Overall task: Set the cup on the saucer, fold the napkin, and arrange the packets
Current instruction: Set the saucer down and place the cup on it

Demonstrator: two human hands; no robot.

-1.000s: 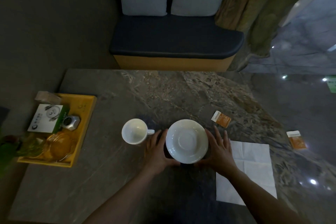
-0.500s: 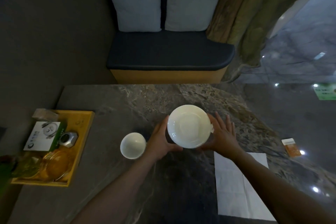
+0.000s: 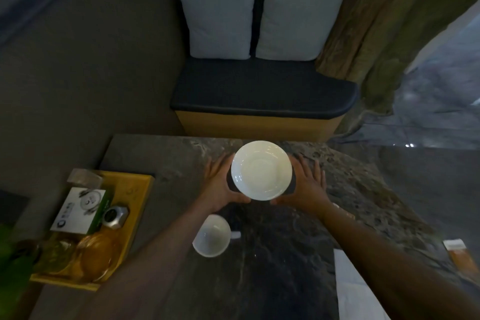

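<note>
Saucer [image 3: 261, 170] moved farther out — between both grips (cup [image 3: 211, 235] nearer).

One saucer [image 3: 261, 170], one cup [image 3: 211, 235], one napkin [image 3: 359, 291] and one orange packet [image 3: 460, 254] are showing on the worktop [image 3: 272, 254]. One yellow tray [image 3: 135, 189] is sitting at the left. Two pillows [image 3: 219, 23] are leaning on one bench [image 3: 259, 91]. Two hands [image 3: 220, 184] are showing.

Saucer [image 3: 261, 170] far-centre on table [image 3: 272, 267]; cup [image 3: 211, 235] nearer, left; napkin [image 3: 355, 291] near-right.
</note>
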